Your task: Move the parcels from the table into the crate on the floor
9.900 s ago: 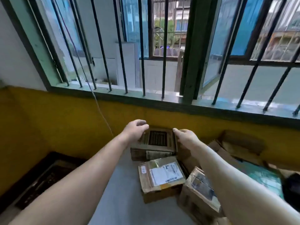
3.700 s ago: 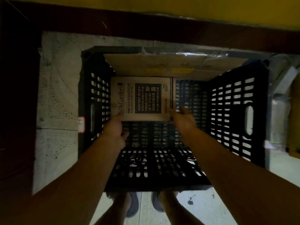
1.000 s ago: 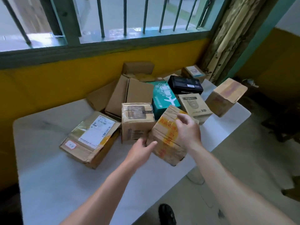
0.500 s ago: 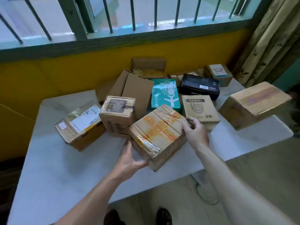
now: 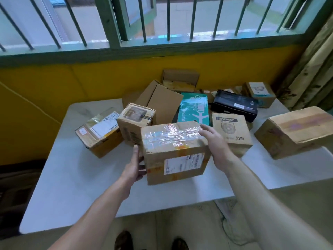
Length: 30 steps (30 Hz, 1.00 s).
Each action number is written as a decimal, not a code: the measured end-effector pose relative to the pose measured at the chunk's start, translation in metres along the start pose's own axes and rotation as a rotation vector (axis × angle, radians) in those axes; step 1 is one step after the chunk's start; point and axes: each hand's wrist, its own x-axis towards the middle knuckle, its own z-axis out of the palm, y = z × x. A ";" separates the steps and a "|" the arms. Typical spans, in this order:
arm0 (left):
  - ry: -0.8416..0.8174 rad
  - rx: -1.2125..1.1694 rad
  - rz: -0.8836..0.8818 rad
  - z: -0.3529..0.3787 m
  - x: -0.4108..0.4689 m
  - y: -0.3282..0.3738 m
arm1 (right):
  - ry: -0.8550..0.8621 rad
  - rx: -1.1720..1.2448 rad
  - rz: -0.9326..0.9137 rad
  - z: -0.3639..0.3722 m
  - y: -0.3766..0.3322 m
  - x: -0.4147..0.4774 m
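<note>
While the taped parcel (image 5: 173, 152) is clamped between both hands over the near part of the table (image 5: 72, 186), the lift should go straight up and toward the body before any turn to the crate, which is out of view. The left hand (image 5: 135, 165) grips the parcel's left face, thumb upright on the side and fingers curled at the lower edge. The right hand (image 5: 214, 145) presses fairly straight fingers against the upper right edge. Whether the parcel's base touches the table cannot be told. Glossy tape covers the top, so the right hand would likely hold better lower down, on bare cardboard. Just behind the parcel stand a small taped box (image 5: 135, 123), a teal box (image 5: 194, 109) and a fan-printed box (image 5: 230, 134), the last close to the right wrist; a sideways drag could knock them. A labelled box (image 5: 99, 130), an open carton (image 5: 162, 100), a black box (image 5: 234, 105) and a large box (image 5: 295, 130) lie farther off.
</note>
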 end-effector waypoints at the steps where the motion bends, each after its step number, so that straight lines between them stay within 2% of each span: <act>1: 0.013 0.020 0.026 -0.001 -0.001 -0.001 | 0.019 0.001 0.047 0.001 0.000 0.000; 5: 0.081 0.059 0.136 -0.001 -0.003 -0.005 | -0.024 0.131 0.195 0.004 -0.002 0.000; 8: 0.000 -0.051 0.162 0.002 -0.006 -0.006 | -0.063 0.194 0.181 0.006 -0.006 -0.002; 11: -0.011 -0.073 0.146 0.003 -0.007 0.000 | -0.070 0.183 0.062 0.005 -0.007 -0.006; 15: -0.041 -0.144 0.089 0.003 -0.006 0.014 | 0.069 0.122 -0.156 0.001 -0.006 -0.010; 17: -0.045 -0.154 0.072 0.003 -0.006 0.021 | 0.071 0.126 -0.271 0.000 -0.007 -0.012; 19: -0.034 -0.124 0.061 0.001 -0.007 0.026 | 0.020 0.136 -0.301 -0.002 -0.011 -0.016; 21: 0.001 -0.069 0.082 0.001 -0.011 0.029 | -0.077 0.168 -0.218 -0.005 -0.015 -0.017; 23: 0.056 -0.040 0.180 0.002 -0.013 0.033 | -0.145 0.212 -0.025 -0.006 -0.023 -0.019; 26: 0.155 -0.222 0.435 0.003 -0.009 0.038 | -0.142 0.223 0.119 -0.003 -0.034 -0.020; 28: 0.105 -0.369 0.574 0.003 -0.013 0.045 | -0.146 0.222 0.150 -0.001 -0.038 -0.023; 30: -0.021 -0.522 0.599 0.001 -0.017 0.048 | -0.170 0.236 0.154 -0.001 -0.040 -0.028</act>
